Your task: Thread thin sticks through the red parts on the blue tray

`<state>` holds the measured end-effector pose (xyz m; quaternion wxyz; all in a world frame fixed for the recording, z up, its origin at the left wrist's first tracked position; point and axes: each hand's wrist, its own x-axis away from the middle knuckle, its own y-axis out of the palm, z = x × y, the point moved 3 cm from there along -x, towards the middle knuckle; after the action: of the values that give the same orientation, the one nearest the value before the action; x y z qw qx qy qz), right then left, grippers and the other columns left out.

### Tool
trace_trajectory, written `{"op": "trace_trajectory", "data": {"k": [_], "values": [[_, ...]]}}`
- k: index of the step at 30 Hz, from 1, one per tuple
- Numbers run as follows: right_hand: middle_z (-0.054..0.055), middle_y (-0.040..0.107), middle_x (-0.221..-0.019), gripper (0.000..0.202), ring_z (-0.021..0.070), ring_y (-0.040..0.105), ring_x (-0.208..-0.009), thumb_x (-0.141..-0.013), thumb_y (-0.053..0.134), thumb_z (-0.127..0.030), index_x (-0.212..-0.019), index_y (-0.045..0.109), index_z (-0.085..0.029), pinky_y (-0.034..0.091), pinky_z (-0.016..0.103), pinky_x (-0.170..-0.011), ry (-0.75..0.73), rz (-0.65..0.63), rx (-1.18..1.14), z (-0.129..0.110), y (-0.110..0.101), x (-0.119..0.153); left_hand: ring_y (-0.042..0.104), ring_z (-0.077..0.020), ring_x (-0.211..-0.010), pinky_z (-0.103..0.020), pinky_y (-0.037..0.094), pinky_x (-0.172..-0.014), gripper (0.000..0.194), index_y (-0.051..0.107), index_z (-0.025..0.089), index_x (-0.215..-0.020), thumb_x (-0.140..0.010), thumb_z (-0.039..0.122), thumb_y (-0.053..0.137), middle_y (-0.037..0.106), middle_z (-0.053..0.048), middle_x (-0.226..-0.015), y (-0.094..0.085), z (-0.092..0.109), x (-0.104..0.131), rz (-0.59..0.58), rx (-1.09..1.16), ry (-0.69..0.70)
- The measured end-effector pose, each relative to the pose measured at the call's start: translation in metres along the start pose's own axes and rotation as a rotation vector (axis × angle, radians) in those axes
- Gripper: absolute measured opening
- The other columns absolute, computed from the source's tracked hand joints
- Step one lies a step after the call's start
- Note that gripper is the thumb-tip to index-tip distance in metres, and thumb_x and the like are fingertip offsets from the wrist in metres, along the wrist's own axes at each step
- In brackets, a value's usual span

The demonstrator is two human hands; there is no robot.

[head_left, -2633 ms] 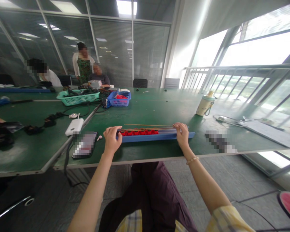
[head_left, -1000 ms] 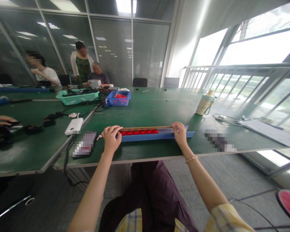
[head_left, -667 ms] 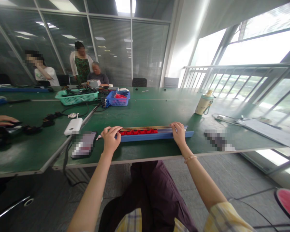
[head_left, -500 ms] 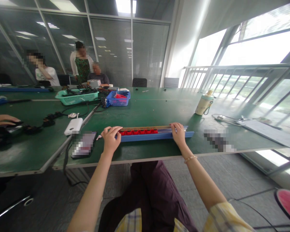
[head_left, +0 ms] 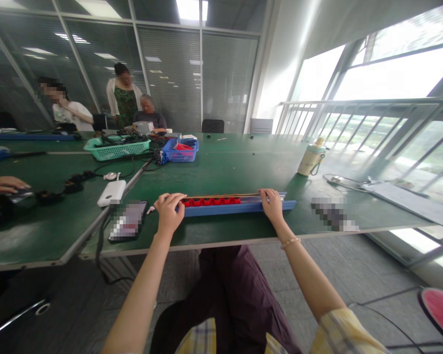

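A long blue tray (head_left: 221,210) with raised sides lies across the table in front of me. Inside its left and middle part sits a row of several red compartments (head_left: 206,201). Thin yellowish-brown sticks (head_left: 229,195) run lengthwise along the tray's far side, between my two hands. My left hand (head_left: 170,210) is closed over the tray's left end, fingers bent around the sticks' end. Near the right end, my right hand (head_left: 272,205) pinches the other end of the sticks, thumb inside the tray. My fingers hide both stick ends.
Left of the tray lie a phone (head_left: 129,221), an earbud (head_left: 150,210) and a white power bank (head_left: 111,193). A green basket (head_left: 118,150) and a blue basket (head_left: 180,153) stand farther back. A bottle (head_left: 311,158) and a pixelated object (head_left: 330,212) are at right. A co-worker's hand (head_left: 5,186) shows at left.
The sticks now sit lower and closer together, nearer the red compartments. My hands have barely moved. A seated person at the back left has lowered an arm.
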<state>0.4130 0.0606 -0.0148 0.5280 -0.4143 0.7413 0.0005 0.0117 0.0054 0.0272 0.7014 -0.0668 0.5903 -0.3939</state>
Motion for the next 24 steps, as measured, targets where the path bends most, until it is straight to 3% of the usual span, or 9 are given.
{"op": "trace_trajectory", "data": {"k": [10, 16, 24], "values": [[0.008, 0.071, -0.095, 0.028, 0.0246, 0.060, -0.095, -0.099, 0.045, -0.034, -0.096, 0.070, -0.023, 0.043, 0.041, -0.091, -0.063, -0.014, 0.013, -0.0042, -0.0040, -0.0016, 0.050, -0.0286, -0.111, -0.047, 0.035, -0.097, 0.030, 0.074, 0.027, -0.104, -0.091, 0.022, 0.048, 0.074, -0.002, -0.111, 0.0000, -0.0005, 0.0001, 0.000, -0.001, 0.003], [0.009, 0.068, -0.096, 0.028, 0.0251, 0.057, -0.096, -0.099, 0.046, -0.033, -0.097, 0.072, -0.023, 0.043, 0.041, -0.090, -0.054, -0.025, 0.025, -0.0029, -0.0019, -0.0005, 0.052, -0.0272, -0.111, -0.045, 0.036, -0.098, 0.039, 0.067, 0.028, -0.124, -0.091, 0.022, 0.048, 0.073, -0.003, -0.114, -0.0049, 0.0040, -0.0004, 0.029, 0.032, 0.030], [0.009, 0.067, -0.097, 0.031, 0.0249, 0.055, -0.096, -0.100, 0.044, -0.034, -0.098, 0.072, -0.022, 0.043, 0.041, -0.090, -0.059, -0.004, 0.030, -0.0050, -0.0020, -0.0006, 0.053, -0.0252, -0.108, -0.044, 0.037, -0.097, 0.029, 0.076, 0.031, -0.101, -0.091, 0.021, 0.052, 0.076, 0.001, -0.105, -0.0029, 0.0026, -0.0008, 0.020, 0.043, 0.142]]}}
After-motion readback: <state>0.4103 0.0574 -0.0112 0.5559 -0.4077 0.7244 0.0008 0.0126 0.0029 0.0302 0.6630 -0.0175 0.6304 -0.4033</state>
